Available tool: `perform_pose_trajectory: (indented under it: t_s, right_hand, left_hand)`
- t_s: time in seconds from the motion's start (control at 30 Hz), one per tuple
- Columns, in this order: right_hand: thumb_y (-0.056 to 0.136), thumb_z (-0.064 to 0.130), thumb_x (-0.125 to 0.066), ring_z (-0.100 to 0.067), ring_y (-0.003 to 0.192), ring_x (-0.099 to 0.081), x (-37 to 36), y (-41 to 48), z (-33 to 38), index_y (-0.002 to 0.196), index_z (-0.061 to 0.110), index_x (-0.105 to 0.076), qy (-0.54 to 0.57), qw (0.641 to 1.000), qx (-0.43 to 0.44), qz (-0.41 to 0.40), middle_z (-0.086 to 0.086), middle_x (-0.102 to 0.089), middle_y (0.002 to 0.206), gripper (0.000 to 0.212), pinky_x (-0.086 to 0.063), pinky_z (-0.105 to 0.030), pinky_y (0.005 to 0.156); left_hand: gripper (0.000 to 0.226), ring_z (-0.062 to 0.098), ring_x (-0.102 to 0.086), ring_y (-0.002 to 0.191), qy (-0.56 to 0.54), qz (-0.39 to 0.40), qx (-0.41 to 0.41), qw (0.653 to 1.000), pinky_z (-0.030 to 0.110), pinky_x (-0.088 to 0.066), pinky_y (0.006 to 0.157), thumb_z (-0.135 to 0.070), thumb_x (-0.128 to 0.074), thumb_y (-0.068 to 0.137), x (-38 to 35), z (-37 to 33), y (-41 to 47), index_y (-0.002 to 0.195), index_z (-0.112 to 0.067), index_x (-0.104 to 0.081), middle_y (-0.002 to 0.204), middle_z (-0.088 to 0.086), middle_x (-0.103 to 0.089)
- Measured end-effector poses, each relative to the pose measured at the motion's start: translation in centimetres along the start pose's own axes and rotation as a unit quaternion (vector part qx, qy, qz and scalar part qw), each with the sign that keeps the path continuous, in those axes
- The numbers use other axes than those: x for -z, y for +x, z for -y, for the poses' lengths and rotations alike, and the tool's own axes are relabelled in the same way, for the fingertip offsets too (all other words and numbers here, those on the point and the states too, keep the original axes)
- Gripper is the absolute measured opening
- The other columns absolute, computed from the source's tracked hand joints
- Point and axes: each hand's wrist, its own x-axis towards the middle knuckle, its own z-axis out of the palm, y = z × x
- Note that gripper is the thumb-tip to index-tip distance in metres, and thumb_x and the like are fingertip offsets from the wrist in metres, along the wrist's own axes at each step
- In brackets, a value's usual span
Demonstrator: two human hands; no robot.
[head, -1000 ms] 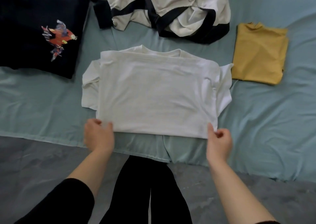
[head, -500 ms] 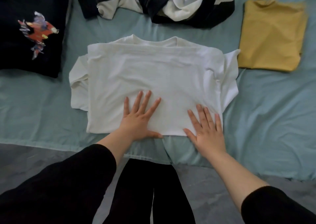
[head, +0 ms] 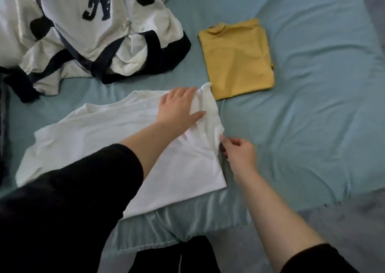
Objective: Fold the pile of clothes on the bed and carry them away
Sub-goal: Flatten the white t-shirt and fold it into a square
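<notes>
"While the white T-shirt lies half folded on the bed, close to the near edge, what is each hand doing?"

"The left hand lies flat on the shirt's right part, fingers straight and thumb spread, pressing the cloth down. The right hand is at the shirt's right edge, and its thumb and curled fingers pinch the loose sleeve there."

"Is the shirt lying flat?"

"Mostly. Its collar points away from the person. The sleeve between the two hands is bunched and wrinkled. The left arm, in a black sleeve, crosses over the shirt's near half."

"What lies around it?"

"A yellow top, folded into a neat rectangle, lies just beyond the bunched sleeve. Its near corner is very close to the sleeve, but I cannot tell whether they touch. Farther back on the left, a white and navy jacket with dark letters sits in a crumpled heap. A dark garment shows at the left border."

"And lower down?"

"Grey floor shows past the bed's edge, and the person's legs, in black, stand against it."
</notes>
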Motion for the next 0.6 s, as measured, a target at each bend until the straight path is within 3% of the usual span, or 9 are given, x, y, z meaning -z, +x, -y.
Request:
perform_pose_trajectory:
  t_s: [0.03,0.1,0.2,0.27,0.33,0.47,0.53,0.6]
  right_hand:
    - [0.08,0.038,-0.074,-0.022,0.07,-0.063,-0.1,0.3,0.3,0.078,0.01,-0.071,0.002,1.0,-0.003,0.009,-0.011,-0.073,0.078,0.028,-0.054,-0.043,0.073]
    - [0.076,0.04,-0.076,-0.02,0.066,-0.062,-0.3,0.5,0.5,0.074,0.014,-0.067,-0.026,0.999,0.023,0.019,-0.004,-0.07,0.07,0.028,-0.052,-0.039,0.07]
    - [0.077,0.031,-0.074,-0.02,0.077,-0.064,-0.3,-0.1,0.8,0.083,0.018,-0.061,-0.059,0.995,0.063,0.046,0.003,-0.068,0.079,0.019,-0.05,-0.035,0.073]
    - [0.079,0.02,-0.068,-0.023,0.077,-0.061,-0.1,-0.7,0.8,0.081,0.016,-0.057,-0.048,0.994,0.087,0.045,0.001,-0.064,0.076,0.012,-0.049,-0.038,0.073]
    - [0.081,0.015,-0.063,-0.022,0.068,-0.053,0.3,-1.4,0.9,0.074,0.012,-0.051,-0.007,0.995,0.097,0.023,0.002,-0.055,0.067,0.014,-0.044,-0.037,0.067]
    - [0.082,0.006,-0.058,-0.005,0.045,-0.039,0.6,-2.7,0.1,0.067,0.017,-0.04,0.179,0.981,0.023,0.067,0.013,-0.043,0.051,0.026,-0.037,-0.02,0.049]
    - [0.083,0.005,-0.063,-0.004,0.052,-0.054,1.0,-2.9,-0.6,0.084,0.02,-0.051,0.233,0.967,-0.006,0.098,0.008,-0.059,0.068,0.019,-0.05,-0.02,0.055]
    - [0.082,0.007,-0.067,-0.009,0.062,-0.067,1.7,-2.7,-1.2,0.103,0.029,-0.053,0.228,0.968,0.009,0.105,0.002,-0.067,0.086,0.033,-0.057,-0.025,0.062]
  left_hand:
    - [0.076,0.025,-0.031,0.138,0.026,0.025,0.025,0.999,0.042,-0.023,0.111,-0.063,-0.06,0.082,0.3,-0.6,1.9,0.144,-0.027,-0.035,0.146,0.0,-0.041]
    - [0.07,0.028,-0.04,0.128,0.075,0.073,0.066,0.992,0.042,-0.029,0.101,-0.067,-0.064,0.075,1.0,-1.5,4.9,0.13,-0.026,-0.048,0.131,0.001,-0.051]
    - [0.035,0.023,-0.055,0.099,0.047,0.14,0.037,0.988,0.037,-0.031,0.082,-0.058,-0.067,0.078,2.0,-2.3,7.2,0.087,-0.025,-0.058,0.089,-0.005,-0.059]
    - [0.027,0.017,-0.06,0.084,-0.059,0.192,0.014,0.979,0.032,-0.042,0.074,-0.045,-0.072,0.08,2.5,-2.6,7.7,0.09,-0.02,-0.066,0.082,-0.005,-0.061]
    - [0.029,0.016,-0.066,0.085,-0.163,0.227,-0.003,0.96,0.033,-0.052,0.078,-0.038,-0.075,0.08,3.1,-2.9,7.8,0.1,-0.017,-0.07,0.093,0.0,-0.069]
    - [0.047,0.015,-0.065,0.083,-0.259,0.283,-0.022,0.923,0.033,-0.051,0.082,-0.04,-0.076,0.074,3.7,-3.9,8.4,0.102,-0.005,-0.066,0.09,0.003,-0.067]
    - [0.044,0.015,-0.061,0.08,-0.25,0.295,-0.022,0.922,0.033,-0.048,0.078,-0.039,-0.077,0.073,3.3,-4.4,8.8,0.098,-0.005,-0.065,0.085,0.001,-0.063]
    - [0.028,0.016,-0.061,0.076,-0.234,0.302,-0.025,0.924,0.033,-0.049,0.073,-0.037,-0.077,0.076,2.7,-4.9,9.1,0.088,-0.014,-0.065,0.081,-0.001,-0.063]
